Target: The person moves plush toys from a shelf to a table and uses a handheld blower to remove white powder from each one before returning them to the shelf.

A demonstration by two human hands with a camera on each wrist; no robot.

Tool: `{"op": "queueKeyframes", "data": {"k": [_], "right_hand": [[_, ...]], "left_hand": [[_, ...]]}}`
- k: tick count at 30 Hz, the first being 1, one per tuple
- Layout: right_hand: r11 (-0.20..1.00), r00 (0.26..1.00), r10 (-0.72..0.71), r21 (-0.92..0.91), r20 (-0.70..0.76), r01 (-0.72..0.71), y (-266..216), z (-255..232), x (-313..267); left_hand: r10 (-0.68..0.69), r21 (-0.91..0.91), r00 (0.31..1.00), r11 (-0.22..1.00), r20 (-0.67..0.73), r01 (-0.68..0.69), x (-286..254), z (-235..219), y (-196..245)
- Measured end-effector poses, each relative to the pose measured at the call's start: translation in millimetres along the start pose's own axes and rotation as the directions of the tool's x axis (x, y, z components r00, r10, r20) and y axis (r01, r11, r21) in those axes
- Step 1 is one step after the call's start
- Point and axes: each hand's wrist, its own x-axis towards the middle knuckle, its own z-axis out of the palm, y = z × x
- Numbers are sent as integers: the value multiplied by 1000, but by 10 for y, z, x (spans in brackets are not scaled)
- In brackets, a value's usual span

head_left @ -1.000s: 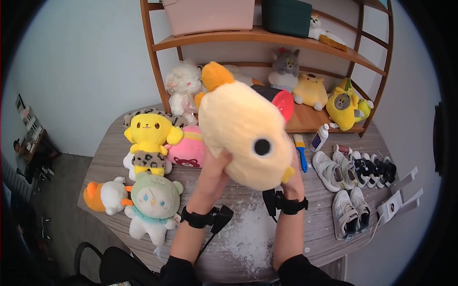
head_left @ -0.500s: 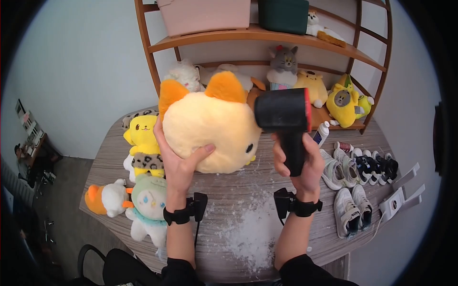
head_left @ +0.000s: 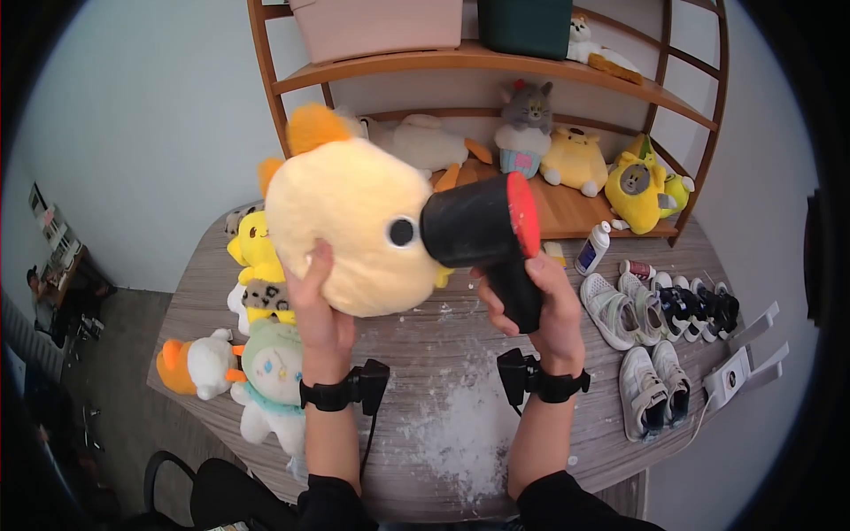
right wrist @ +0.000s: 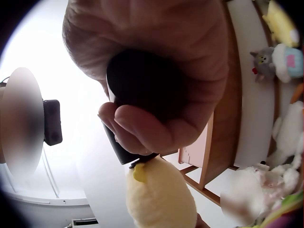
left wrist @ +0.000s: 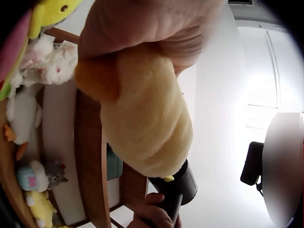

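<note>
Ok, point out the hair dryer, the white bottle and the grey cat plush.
Hair dryer (head_left: pixel 467 226): head view, on its black barrel.
White bottle (head_left: pixel 591 254): head view, on its body.
Grey cat plush (head_left: pixel 529 110): head view, on its head.

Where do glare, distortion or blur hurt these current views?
Head: fisheye curve bends the shelf, corners black. Left wrist: window glare washes out the right side, hand slightly soft. Right wrist: glare at upper left, the gripped handle nearly featureless black.
</note>
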Motion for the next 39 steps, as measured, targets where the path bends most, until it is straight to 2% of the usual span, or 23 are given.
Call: {"op": "queueKeyframes", "data": {"k": [2, 9, 12, 13, 16, 17, 18, 20, 21, 22, 24, 25, 28, 29, 31, 32, 34, 36, 37, 39], "right_hand": [[998, 997, 37, -43, 73, -34, 0, -61, -14], [995, 976, 90, -58, 197, -80, -8, -4, -36], [996, 973, 75, -56, 217, -65, 10, 58, -27], [998, 970, 55, -25, 237, -50, 21, 70, -24], [989, 961, -55, -116, 271, 90, 137, 81, 3], [992, 966, 12, -123, 259, 21, 83, 91, -13], [970, 951, -21, -223, 308, 94, 95, 76, 10], [878, 911, -76, -406, 406, 255, 112, 41, 62], [906, 918, -31, -377, 396, 193, 87, 52, 57], [897, 923, -26, -399, 384, 191, 67, -10, 36], [890, 917, 9, -421, 399, 174, 129, -83, 62], [912, 940, 139, -410, 312, 1, 60, -85, 34], [745, 966, 196, -666, 166, -36, 3, -241, 35], [662, 985, 107, -749, 136, 32, 88, -314, 52], [475, 998, 62, -879, -1, -31, 233, -459, 55], [374, 997, 27, -925, -66, -72, 301, -532, 52], [317, 991, 0, -940, -131, -125, 466, -706, 28], [291, 983, -25, -942, -183, -168, 634, -866, 17], [292, 969, 39, -925, -244, -244, 657, -891, 20], [276, 964, 61, -924, -257, -264, 781, -1005, 10]], "left_hand": [[-15, -74, 1000, 997, -22, 14, -13, 15, 44], [-28, -245, 999, 969, -23, 21, -8, 10, 49], [-99, -331, 995, 940, -22, 86, -29, 98, 55], [-133, -364, 991, 922, 16, 129, -38, 97, 38], [-228, -480, 965, 837, 134, 264, -39, 20, -32], [-268, -532, 946, 783, 180, 323, -38, -22, -59], [-307, -578, 924, 721, 228, 382, -53, -59, -85], [-223, -497, 930, 796, 291, 346, -140, -136, -122], [-218, -509, 916, 776, 337, 372, -119, -94, -119], [-213, -519, 899, 756, 382, 399, -89, -35, -109], [-251, -630, 868, 607, 428, 485, -43, 12, 19], [-256, -716, 938, 608, 234, 344, -28, -13, 23], [-232, -761, 934, 543, 271, 355, 2, -137, 116], [-238, -779, 941, 531, 240, 333, 1, -147, 137], [-251, -810, 949, 505, 192, 298, 17, -125, 171], [-266, -813, 941, 486, 211, 320, 19, -109, 172], [-284, -823, 929, 448, 239, 349, 0, -88, 169], [-218, -732, 941, 591, 260, 340, -15, -58, 152], [-193, -680, 943, 655, 270, 328, -38, -54, 137], [-223, -670, 948, 671, 226, 318, -51, -39, 117]]}}
